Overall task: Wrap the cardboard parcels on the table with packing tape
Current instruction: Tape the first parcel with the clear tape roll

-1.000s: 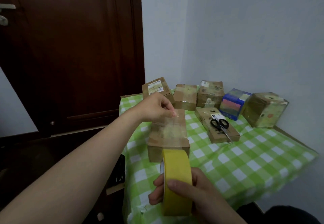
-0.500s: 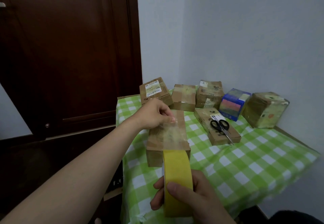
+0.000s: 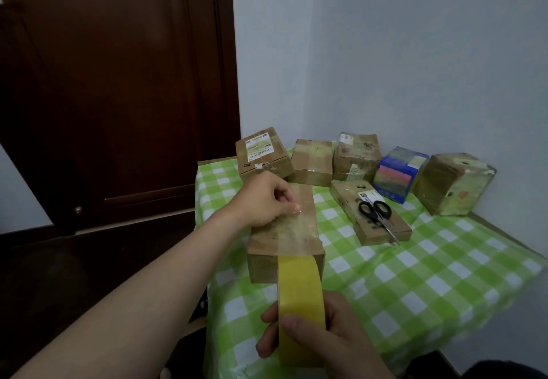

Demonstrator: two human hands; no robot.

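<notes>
A long cardboard parcel lies lengthwise on the surface, which is covered by a green-and-white checked cloth. The parcel sits close to the left edge and a little back from the front edge. The left hand rests on the parcel's top, its fingers curled and pinching the far end of a clear strip of tape. The strip runs along the top to the near end. There it meets the yellow roll of tape, held upright just in front of the parcel. The right hand grips the roll, thumb across its outer face and fingers wrapped round its side. Open checked cloth extends from the parcel to the right and front edges. Black scissors lie on a flat parcel to the right. Along the back stand a labelled parcel with a white barcode sticker, its writing too small to read, two further parcels, a blue box and a large box near the wall. A dark wooden door stands beyond the left edge.
</notes>
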